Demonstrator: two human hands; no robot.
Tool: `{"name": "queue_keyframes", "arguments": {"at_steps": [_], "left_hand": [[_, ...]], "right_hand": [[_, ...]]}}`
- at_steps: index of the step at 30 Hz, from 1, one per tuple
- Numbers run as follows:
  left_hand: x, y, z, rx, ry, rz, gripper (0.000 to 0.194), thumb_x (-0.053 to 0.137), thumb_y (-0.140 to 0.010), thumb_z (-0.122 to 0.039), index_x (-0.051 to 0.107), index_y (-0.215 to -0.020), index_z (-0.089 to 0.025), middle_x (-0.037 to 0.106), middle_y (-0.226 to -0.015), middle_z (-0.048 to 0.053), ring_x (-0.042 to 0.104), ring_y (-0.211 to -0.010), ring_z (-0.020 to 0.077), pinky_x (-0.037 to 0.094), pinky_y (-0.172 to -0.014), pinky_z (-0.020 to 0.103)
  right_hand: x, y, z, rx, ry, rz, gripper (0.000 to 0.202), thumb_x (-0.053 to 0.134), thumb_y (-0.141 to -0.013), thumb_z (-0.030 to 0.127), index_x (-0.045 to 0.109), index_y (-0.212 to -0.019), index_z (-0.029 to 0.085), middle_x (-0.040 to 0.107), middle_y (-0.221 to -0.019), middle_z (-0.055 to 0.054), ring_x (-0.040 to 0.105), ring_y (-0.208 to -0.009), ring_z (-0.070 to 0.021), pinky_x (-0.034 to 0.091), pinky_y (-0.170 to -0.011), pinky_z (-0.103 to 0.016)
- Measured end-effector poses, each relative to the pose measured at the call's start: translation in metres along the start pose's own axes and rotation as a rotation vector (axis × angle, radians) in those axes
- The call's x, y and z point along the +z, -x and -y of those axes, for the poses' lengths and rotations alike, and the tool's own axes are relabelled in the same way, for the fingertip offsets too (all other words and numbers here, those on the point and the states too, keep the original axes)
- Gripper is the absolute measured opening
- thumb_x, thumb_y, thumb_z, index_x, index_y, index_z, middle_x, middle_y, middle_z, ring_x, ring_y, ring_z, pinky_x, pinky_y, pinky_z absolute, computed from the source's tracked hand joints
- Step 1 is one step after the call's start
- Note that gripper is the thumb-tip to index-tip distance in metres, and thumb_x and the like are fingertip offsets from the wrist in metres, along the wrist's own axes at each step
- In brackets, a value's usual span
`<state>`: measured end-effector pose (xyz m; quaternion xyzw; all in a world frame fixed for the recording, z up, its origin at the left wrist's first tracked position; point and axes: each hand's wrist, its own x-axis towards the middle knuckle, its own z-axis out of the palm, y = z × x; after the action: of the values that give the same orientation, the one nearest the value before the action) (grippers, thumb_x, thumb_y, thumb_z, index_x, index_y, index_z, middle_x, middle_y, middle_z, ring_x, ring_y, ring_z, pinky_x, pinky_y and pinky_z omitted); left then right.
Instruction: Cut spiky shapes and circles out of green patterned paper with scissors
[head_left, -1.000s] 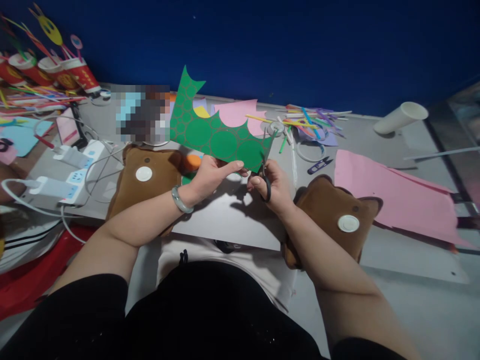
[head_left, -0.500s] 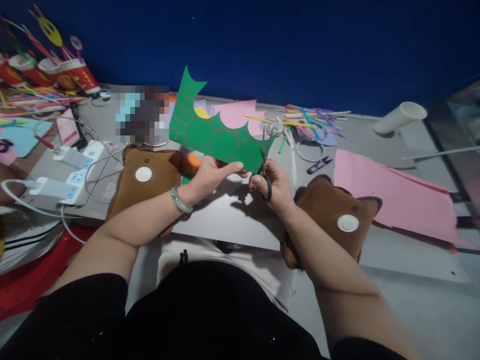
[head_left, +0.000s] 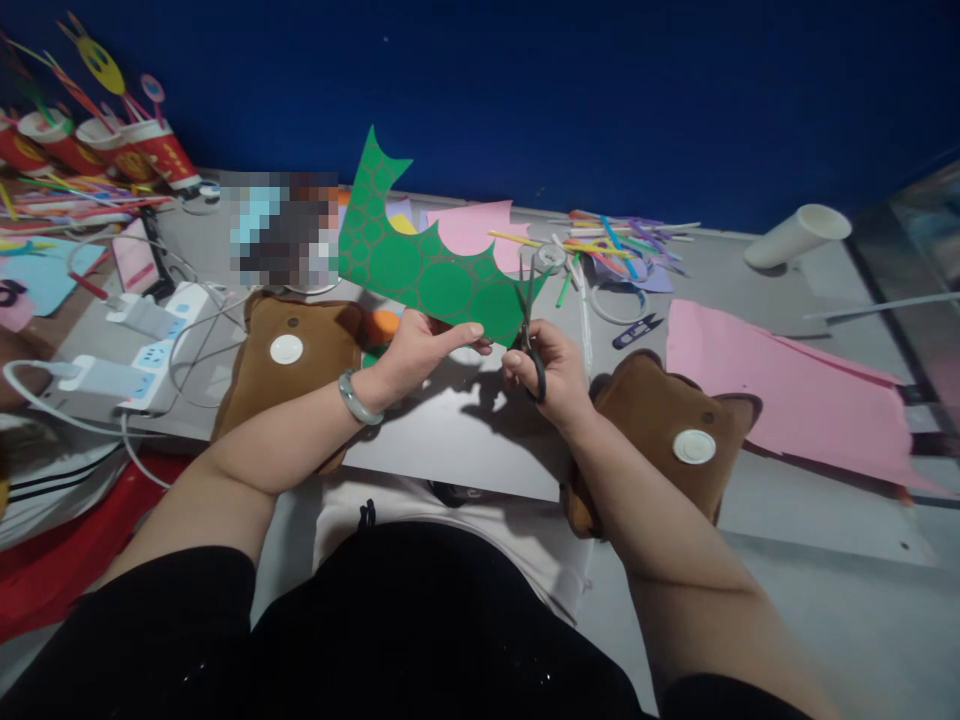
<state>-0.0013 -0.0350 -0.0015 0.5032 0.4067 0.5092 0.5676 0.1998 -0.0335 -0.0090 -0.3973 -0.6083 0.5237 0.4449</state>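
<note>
A sheet of green paper [head_left: 442, 285], printed with circle outlines, is held up above the table. Its upper edge is scalloped where rounds are gone. My left hand [head_left: 420, 350] pinches the lower edge, thumb on top, with a bangle on the wrist. In my right hand [head_left: 555, 370] is a pair of black-handled scissors [head_left: 531, 345], its blades parted at the right end of the paper beside a large circle. Under each forearm lies a brown cushion, one at left [head_left: 300, 350] and one at right [head_left: 667, 440], each with a white disc.
Pink paper [head_left: 787, 400] lies at right, with a purple cutter [head_left: 635, 331] and a white tube [head_left: 799, 238] nearby. Coloured sticks [head_left: 622, 240] are heaped behind. A power strip [head_left: 161, 345] with cables, a phone [head_left: 136, 255] and red paper cups [head_left: 161, 150] stand at left.
The scissors' blades have spread wider and shifted slightly left at the paper's right end. My left hand keeps its hold on the green paper, nearly unmoved.
</note>
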Motion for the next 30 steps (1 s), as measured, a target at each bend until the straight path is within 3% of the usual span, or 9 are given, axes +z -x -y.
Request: {"name": "queue_keyframes", "arguments": {"at_steps": [8, 30], "left_hand": [[-0.003, -0.002, 0.004, 0.045, -0.010, 0.005, 0.034, 0.088, -0.083, -0.051, 0.082, -0.074, -0.019, 0.083, -0.080, 0.008, 0.078, -0.079, 0.0211, 0.063, -0.084, 0.035], [-0.004, -0.002, -0.003, 0.103, -0.012, 0.005, 0.033, 0.089, -0.082, -0.046, 0.079, -0.072, -0.017, 0.080, -0.076, 0.006, 0.077, -0.075, 0.0189, 0.064, -0.077, 0.031]], "right_hand": [[-0.002, 0.000, 0.001, 0.017, -0.004, 0.024, 0.060, 0.093, -0.068, 0.073, 0.057, -0.083, 0.027, 0.055, -0.054, 0.007, 0.046, -0.041, -0.0118, 0.036, -0.042, -0.028], [-0.001, 0.002, 0.015, 0.077, 0.021, 0.001, 0.063, 0.095, -0.063, 0.073, 0.058, -0.081, 0.026, 0.053, -0.047, 0.009, 0.045, -0.037, -0.0099, 0.032, -0.040, -0.025]]}}
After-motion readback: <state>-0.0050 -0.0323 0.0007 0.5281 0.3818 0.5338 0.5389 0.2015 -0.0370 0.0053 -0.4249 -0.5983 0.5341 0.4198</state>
